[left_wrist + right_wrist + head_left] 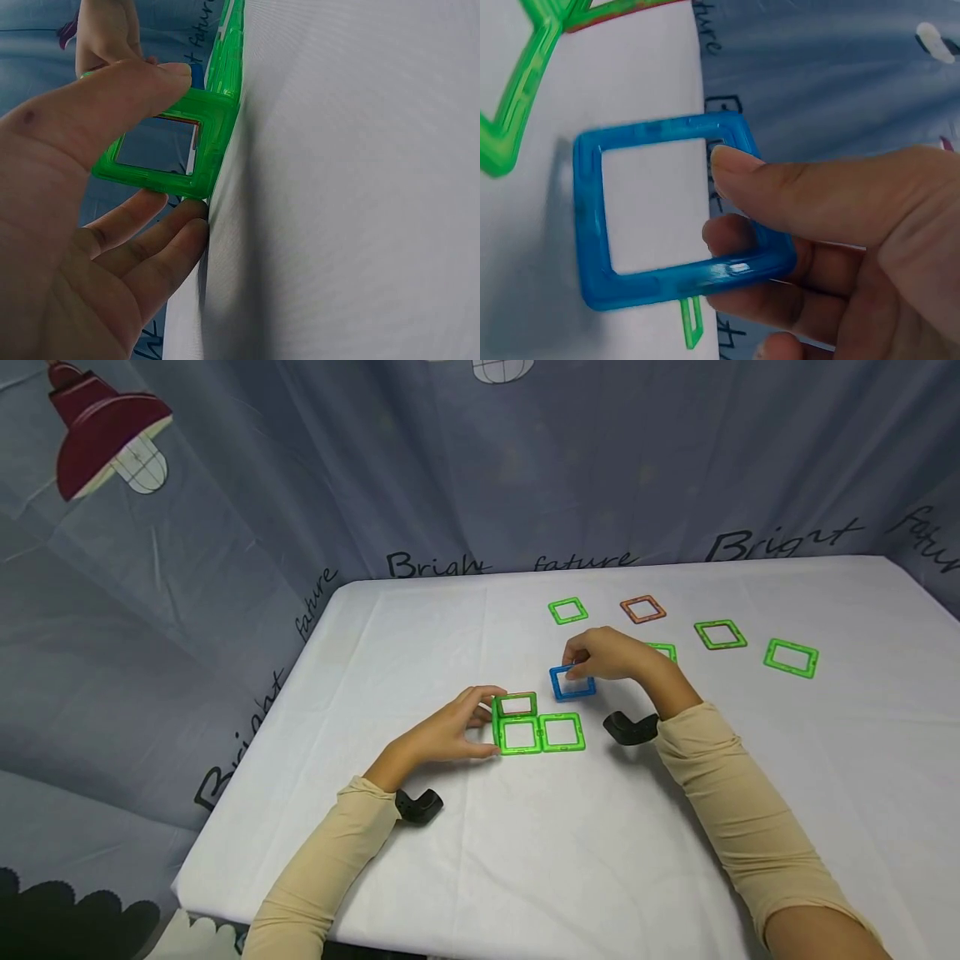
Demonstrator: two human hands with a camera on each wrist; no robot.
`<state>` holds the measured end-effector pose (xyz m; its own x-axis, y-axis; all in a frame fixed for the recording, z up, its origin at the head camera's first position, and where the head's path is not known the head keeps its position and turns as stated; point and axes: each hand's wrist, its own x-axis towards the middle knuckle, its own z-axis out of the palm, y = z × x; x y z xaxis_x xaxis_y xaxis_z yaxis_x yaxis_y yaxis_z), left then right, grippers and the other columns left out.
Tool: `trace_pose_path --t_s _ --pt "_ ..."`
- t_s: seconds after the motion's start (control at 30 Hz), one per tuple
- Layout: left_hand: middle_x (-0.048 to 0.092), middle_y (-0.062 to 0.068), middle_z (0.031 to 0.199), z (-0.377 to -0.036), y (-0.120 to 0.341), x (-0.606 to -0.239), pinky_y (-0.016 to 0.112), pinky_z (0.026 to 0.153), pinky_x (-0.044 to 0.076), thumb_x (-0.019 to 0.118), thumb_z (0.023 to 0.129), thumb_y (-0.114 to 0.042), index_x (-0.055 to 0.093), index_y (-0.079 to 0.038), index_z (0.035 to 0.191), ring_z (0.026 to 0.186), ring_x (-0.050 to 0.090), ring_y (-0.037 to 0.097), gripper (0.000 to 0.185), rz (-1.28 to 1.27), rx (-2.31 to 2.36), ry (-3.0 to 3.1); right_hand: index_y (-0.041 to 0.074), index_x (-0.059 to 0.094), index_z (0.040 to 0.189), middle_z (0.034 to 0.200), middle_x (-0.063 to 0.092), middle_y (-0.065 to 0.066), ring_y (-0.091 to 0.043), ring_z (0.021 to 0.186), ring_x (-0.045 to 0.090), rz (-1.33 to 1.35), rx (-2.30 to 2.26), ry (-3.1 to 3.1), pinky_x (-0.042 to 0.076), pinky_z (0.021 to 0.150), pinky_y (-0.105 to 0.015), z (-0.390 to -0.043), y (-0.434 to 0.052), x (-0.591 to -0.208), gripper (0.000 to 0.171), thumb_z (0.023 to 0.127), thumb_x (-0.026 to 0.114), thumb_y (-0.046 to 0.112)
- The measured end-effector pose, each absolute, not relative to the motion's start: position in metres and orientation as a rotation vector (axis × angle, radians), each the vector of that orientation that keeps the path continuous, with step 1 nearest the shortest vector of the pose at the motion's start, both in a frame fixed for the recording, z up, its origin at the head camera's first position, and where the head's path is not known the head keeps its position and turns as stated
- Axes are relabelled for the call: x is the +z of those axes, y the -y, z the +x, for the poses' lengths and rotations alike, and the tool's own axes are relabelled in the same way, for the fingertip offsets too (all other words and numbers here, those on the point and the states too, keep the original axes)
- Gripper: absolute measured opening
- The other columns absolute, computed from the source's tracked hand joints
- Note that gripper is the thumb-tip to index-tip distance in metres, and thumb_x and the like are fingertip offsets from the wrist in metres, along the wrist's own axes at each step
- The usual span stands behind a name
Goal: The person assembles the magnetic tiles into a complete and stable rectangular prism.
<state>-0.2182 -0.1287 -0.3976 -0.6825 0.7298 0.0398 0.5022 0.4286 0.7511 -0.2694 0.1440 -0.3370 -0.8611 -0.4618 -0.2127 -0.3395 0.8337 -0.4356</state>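
My left hand [489, 721] holds an upright green square tile [214, 139] at the left edge of a small build; in the left wrist view my thumb [127, 82] lies over its top edge and my fingers curl beneath. The build has two green tiles [542, 734] lying flat and an orange-brown tile [517, 702] behind them. My right hand [576, 668] pinches a blue square tile [572, 685] between thumb and fingers, just behind and to the right of the build. In the right wrist view the blue tile [592, 225] hangs close over the white table.
Loose tiles lie at the back right of the white table [525, 860]: a green one [567, 611], an orange one [642, 608], two more green [720, 634] [791, 657], and one partly hidden behind my right hand [666, 650]. A grey printed curtain hangs behind.
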Motion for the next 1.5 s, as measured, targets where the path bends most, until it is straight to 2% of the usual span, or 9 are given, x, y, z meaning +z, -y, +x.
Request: trace_pose_path --t_s 0.33,0.63,0.9,1.13,1.5 --pt "0.038 0.015 0.13 -0.218 0.129 -0.397 0.021 0.095 0.045 0.073 0.076 -0.008 0.027 -0.009 0.136 0.112 0.053 0.021 0.077 1.085 1.119 -2.39 0.006 0.062 0.087 0.081 0.061 -0.004 -0.017 0.074 0.052 -0.696 -0.56 -2.664 0.045 0.065 -0.028 -0.26 -0.135 -0.332 0.01 0.081 0.068 0.012" --pt "0.038 0.014 0.13 -0.218 0.129 -0.397 0.022 0.096 0.045 0.073 0.076 -0.009 0.027 -0.01 0.136 0.112 0.053 0.02 0.076 1.071 1.127 -2.381 0.006 0.06 0.084 0.076 0.058 -0.003 -0.015 0.071 0.05 -0.75 -0.559 -2.633 0.042 0.061 -0.024 -0.256 -0.127 -0.334 0.009 0.081 0.068 0.011" --pt "0.036 0.019 0.132 -0.219 0.127 -0.395 0.033 0.098 0.045 0.074 0.075 -0.006 0.026 -0.007 0.137 0.113 0.052 0.029 0.078 1.055 1.14 -2.359 0.006 0.06 0.083 0.074 0.057 -0.003 -0.015 0.069 0.049 -0.752 -0.551 -2.615 0.041 0.06 -0.024 -0.254 -0.126 -0.333 0.01 0.08 0.068 0.011" --pt "0.038 0.015 0.13 -0.218 0.128 -0.396 0.021 0.095 0.045 0.073 0.075 -0.009 0.028 -0.011 0.136 0.111 0.053 0.02 0.075 1.052 1.12 -2.383 0.007 0.059 0.081 0.071 0.055 -0.001 -0.014 0.068 0.048 -0.757 -0.548 -2.598 0.039 0.059 -0.024 -0.255 -0.126 -0.334 0.01 0.08 0.068 0.011" --pt "0.036 0.014 0.132 -0.219 0.128 -0.395 0.023 0.097 0.045 0.074 0.076 -0.011 0.027 -0.011 0.137 0.112 0.052 0.021 0.077 1.035 1.127 -2.377 0.009 0.058 0.076 0.069 0.051 0.0 -0.015 0.069 0.047 -0.748 -0.51 -2.588 0.036 0.059 -0.025 -0.254 -0.12 -0.338 0.014 0.079 0.071 0.014"
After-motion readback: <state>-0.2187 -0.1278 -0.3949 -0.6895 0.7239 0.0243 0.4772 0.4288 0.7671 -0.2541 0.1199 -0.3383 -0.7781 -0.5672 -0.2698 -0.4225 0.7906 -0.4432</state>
